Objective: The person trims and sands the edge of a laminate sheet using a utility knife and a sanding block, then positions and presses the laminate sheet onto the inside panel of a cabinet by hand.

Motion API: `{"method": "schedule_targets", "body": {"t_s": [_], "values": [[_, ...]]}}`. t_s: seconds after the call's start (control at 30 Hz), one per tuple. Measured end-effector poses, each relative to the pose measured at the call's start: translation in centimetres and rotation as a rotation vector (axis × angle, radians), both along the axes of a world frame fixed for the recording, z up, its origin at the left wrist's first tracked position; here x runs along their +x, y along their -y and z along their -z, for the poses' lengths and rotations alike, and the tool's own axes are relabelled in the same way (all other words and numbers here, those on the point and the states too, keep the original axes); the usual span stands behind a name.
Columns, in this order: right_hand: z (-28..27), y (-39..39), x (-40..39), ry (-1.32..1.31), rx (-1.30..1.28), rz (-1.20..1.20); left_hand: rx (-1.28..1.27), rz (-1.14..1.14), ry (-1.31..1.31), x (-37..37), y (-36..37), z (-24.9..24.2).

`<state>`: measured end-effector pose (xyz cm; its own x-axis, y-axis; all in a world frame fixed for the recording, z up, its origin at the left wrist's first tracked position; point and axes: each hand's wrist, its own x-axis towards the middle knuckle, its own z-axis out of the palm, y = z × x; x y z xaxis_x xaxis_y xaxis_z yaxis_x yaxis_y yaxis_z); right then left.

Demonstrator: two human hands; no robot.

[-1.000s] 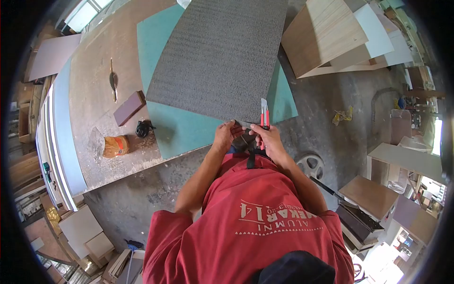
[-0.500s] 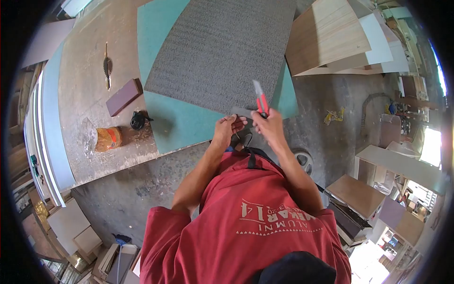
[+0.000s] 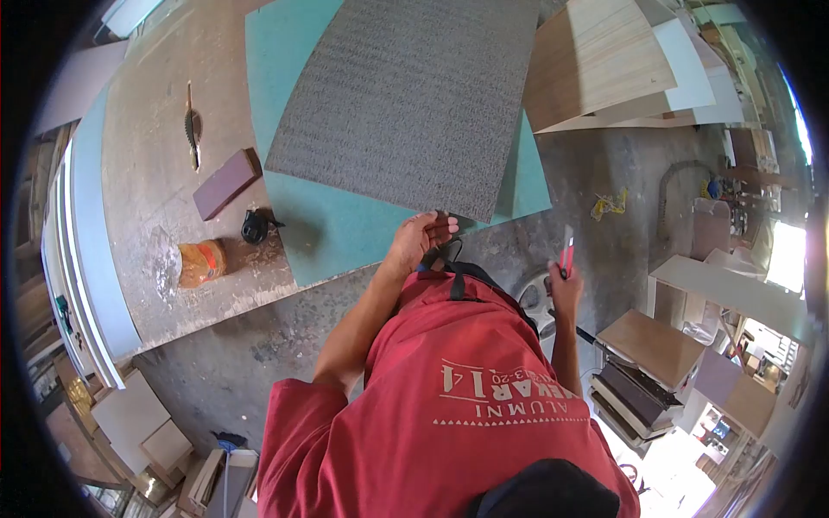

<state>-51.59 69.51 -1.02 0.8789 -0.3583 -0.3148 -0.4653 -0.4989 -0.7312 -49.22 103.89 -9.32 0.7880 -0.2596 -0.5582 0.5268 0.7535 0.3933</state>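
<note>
A large grey textured sheet [image 3: 401,95] lies on a teal board [image 3: 345,223], its near corner reaching close to the board's front edge. My left hand [image 3: 419,240] is at the sheet's near edge, palm turned up, with thumb and fingers closed on that edge. Away to the right, clear of the sheet, my right hand [image 3: 566,289] grips a red utility knife [image 3: 566,256]. The knife's blade points up and away from me.
On the wooden worktable [image 3: 142,259] are a saw blade [image 3: 192,128] in a slot, a purple-brown block [image 3: 226,184], a black tape measure [image 3: 256,226] and an orange-labelled container [image 3: 201,262]. Wood panels [image 3: 596,60] stand at right; yellow scrap [image 3: 610,204] lies on the floor.
My right hand has moved right and toward me with the knife, away from the sheet's edge. My left hand remains near the same spot, and a small grey strip between the hands no longer shows.
</note>
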Motion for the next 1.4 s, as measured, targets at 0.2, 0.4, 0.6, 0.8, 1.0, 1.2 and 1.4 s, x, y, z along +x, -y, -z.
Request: {"method": "schedule_targets", "body": {"t_s": [0.2,0.4,0.6,0.8,1.0,1.2,1.4], "values": [[1.1,-1.5,-2.8,-0.077,-0.105,-0.073,0.095,0.004,-0.115,0.6,0.7,0.1],[0.6,-2.6,-2.0,-0.052,-0.030,-0.076,0.174,-0.033,-0.112,0.6,1.2,-0.6],[1.4,-1.9,-0.5,-0.006,0.050,-0.199,0.165,-0.034,-0.064,0.2,1.3,-0.2],[4.8,-0.7,1.3,0.159,0.133,-0.310,0.251,0.039,-0.068,-0.6,3.3,-0.6],[1.3,-2.6,3.8,0.079,0.283,-0.320,0.474,0.233,-0.104,-4.0,4.0,-3.5],[0.7,-6.5,4.9,0.031,0.335,-0.419,0.843,-0.247,-0.123,-10.0,-2.3,-2.8],[-3.5,-17.0,4.6,0.106,0.040,-0.974,1.372,-1.069,-0.320,-15.9,-18.5,1.0]]}}
